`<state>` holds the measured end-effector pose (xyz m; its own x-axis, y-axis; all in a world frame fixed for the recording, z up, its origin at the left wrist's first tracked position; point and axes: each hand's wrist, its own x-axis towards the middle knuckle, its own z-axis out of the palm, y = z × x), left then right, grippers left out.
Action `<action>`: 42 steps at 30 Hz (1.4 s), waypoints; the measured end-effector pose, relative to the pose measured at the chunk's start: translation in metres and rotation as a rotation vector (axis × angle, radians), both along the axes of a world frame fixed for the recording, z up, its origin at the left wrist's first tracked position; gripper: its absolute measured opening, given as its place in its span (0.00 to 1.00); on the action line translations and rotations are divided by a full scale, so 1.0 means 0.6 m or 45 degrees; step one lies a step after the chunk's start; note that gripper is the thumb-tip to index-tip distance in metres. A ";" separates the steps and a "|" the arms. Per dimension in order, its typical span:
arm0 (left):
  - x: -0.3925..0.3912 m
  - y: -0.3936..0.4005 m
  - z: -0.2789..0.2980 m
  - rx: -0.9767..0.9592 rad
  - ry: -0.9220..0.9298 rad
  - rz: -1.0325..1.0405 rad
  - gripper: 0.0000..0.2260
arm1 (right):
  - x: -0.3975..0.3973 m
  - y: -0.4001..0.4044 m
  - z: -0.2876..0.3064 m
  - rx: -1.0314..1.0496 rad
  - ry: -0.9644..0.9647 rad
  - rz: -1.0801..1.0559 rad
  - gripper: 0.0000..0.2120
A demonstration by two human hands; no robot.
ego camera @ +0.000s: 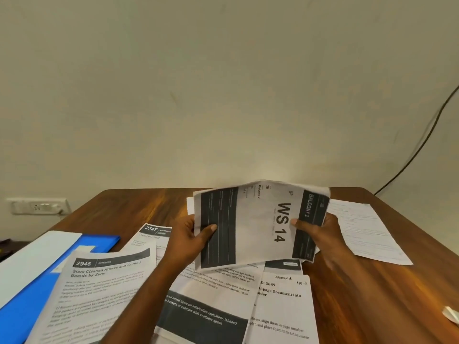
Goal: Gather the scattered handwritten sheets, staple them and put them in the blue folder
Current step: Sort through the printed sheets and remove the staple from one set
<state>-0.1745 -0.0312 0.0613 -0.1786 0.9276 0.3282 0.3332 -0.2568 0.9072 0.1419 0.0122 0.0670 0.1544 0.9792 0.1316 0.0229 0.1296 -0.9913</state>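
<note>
Both hands hold up a printed sheet marked "WS 14" (258, 219) above the table's middle, turned sideways and slightly bowed. My left hand (188, 237) grips its left edge, thumb on the dark panel. My right hand (320, 232) grips the right edge, thumb near the "BALCONY 2" strip. A handwritten sheet (367, 232) lies flat to the right of my right hand. The blue folder (32, 294) lies at the left with a white sheet (34, 259) on it. Whether other sheets are behind the held one I cannot tell.
Several printed sheets overlap on the wooden table (124, 212): "2946" (99, 294) at front left, "2747" (151, 234) behind it, a dark-banded page (211, 301) and a "3649" page (283, 306) in front. A white object (452, 315) sits at the right edge. A wall socket (37, 206) is far left.
</note>
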 end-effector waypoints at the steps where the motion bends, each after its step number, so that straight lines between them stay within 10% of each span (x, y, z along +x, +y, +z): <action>1: 0.003 0.000 -0.009 -0.024 -0.011 -0.012 0.08 | -0.002 0.001 -0.009 -0.021 -0.007 0.005 0.19; 42: -0.018 0.020 -0.057 -0.466 -0.437 0.137 0.16 | 0.020 0.013 -0.079 -0.311 0.017 0.232 0.11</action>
